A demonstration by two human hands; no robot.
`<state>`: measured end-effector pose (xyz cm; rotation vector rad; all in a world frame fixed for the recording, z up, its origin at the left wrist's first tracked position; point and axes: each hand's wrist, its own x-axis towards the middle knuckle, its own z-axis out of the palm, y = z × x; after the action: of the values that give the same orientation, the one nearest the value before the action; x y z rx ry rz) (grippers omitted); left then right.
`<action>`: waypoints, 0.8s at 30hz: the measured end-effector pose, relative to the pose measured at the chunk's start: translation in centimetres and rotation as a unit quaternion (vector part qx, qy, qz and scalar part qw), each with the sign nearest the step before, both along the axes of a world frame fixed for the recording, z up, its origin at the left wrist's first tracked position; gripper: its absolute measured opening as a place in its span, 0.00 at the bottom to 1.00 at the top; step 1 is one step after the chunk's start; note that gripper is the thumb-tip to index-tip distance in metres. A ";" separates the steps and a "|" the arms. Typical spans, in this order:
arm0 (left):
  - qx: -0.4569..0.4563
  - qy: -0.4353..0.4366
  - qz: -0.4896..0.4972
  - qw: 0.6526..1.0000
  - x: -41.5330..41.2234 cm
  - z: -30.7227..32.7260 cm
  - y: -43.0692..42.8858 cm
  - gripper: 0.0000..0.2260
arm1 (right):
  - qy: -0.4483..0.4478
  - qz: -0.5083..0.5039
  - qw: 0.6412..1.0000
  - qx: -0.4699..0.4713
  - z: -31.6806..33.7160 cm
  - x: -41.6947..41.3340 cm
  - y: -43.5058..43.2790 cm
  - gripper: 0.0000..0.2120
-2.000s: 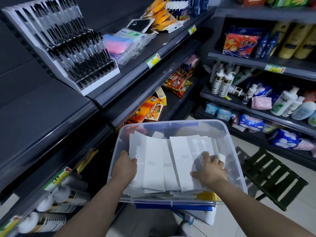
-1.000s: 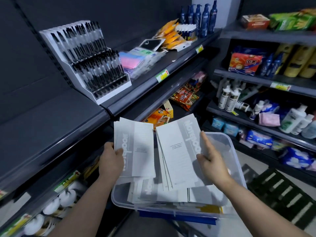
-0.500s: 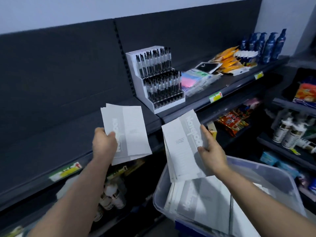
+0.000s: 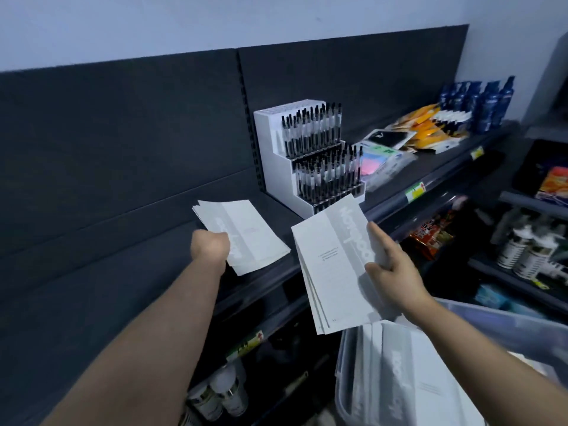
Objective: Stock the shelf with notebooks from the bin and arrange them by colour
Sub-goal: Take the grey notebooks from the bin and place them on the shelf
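- The long dark grey metal shelf point(image 4: 138, 287) ran from the left edge of the view to the far right corner, with its left stretch bare.
- The clear plastic bin point(image 4: 504, 324) sat low at the right, below the shelf's front edge. More pale grey-and-white notebooks in the bin point(image 4: 408, 373) lay flat inside it.
- The right-hand stack of thin white notebooks with a grey lettered band point(image 4: 332, 272) was held tilted in the air in front of the shelf's front edge, above the bin's left corner.
- The left-hand stack of the same white-and-grey notebooks point(image 4: 246, 238) lay nearly flat over the shelf near its front edge, left of the pen stand. Whether it touched the shelf could not be told.
- The white stepped display stand of black-capped pens point(image 4: 307, 158) stood mid-shelf against the back panel.
- The right hand point(image 4: 390, 272) gripped its stack at the right edge, thumb on the cover and fingers curled behind.
- The left hand point(image 4: 210, 249) was closed round the near end of its stack, knuckles toward the camera.
- A pack of pastel sticky notes point(image 4: 378, 158) lay just right of the pen stand.
- Dark blue bottles point(image 4: 485, 103) stood at the shelf's far right corner.
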<state>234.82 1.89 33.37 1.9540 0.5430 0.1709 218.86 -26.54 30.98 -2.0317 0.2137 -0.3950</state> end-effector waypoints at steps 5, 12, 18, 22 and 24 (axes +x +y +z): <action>0.207 0.073 -0.128 0.967 0.8 -1.1 0.9 0.09 | -0.004 -0.030 0.999 0.040 0.0 0.5 0.6 0.34; 0.427 -0.003 -0.174 0.887 1.5 -0.2 2.5 0.24 | 0.013 0.030 0.984 0.175 2.4 4.2 4.5 0.34; 0.561 -0.056 -0.204 0.800 1.3 1.4 6.8 0.24 | 0.077 0.090 0.979 0.168 4.2 11.7 9.5 0.33; 0.554 -0.069 -0.205 0.804 0.8 1.6 8.7 0.23 | 0.141 0.109 0.973 0.150 3.5 16.4 11.7 0.32; 0.538 -0.067 -0.209 0.814 0.6 1.5 9.1 0.23 | 0.172 0.110 0.977 0.056 3.2 17.9 12.4 0.31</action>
<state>235.40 10.96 34.87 3.0757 -0.1856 0.3893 236.79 -14.12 34.17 -1.9759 0.2153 0.1082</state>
